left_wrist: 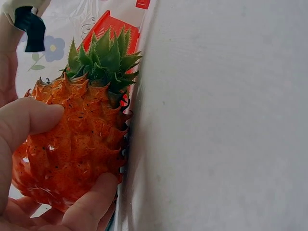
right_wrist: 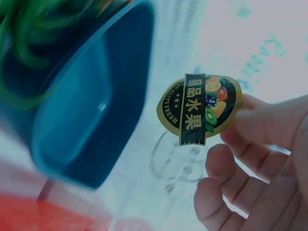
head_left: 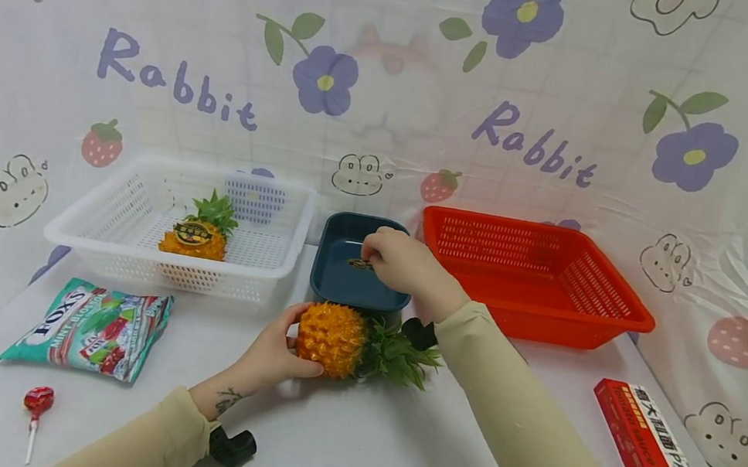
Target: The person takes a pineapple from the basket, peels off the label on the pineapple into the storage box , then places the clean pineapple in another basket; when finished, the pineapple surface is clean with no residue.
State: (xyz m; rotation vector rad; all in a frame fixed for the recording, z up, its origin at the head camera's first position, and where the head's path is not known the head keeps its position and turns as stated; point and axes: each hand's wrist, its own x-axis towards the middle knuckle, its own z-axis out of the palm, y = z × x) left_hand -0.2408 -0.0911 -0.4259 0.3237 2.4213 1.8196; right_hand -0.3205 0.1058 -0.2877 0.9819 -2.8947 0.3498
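Observation:
My left hand (head_left: 279, 346) grips an orange toy pineapple (head_left: 331, 340) lying on its side, its green leaves pointing right. In the left wrist view, thumb and fingers press on the spiky body (left_wrist: 77, 144) from two sides. Between thumb and forefinger, my right hand (head_left: 412, 265) pinches a black and gold fruit sticker (right_wrist: 199, 109) with Chinese characters and printed fruit. From the head view, this hand and the sticker overlap the dark blue dish (head_left: 331, 267), just behind the pineapple.
A white basket (head_left: 260, 274) at back left holds another pineapple (head_left: 198, 235) with a sticker on it. At back right stands a red basket (head_left: 559, 326). Left lie a FOX'S candy bag (head_left: 96, 328) and a lollipop (head_left: 38, 402); right, a pasta box (head_left: 661, 463).

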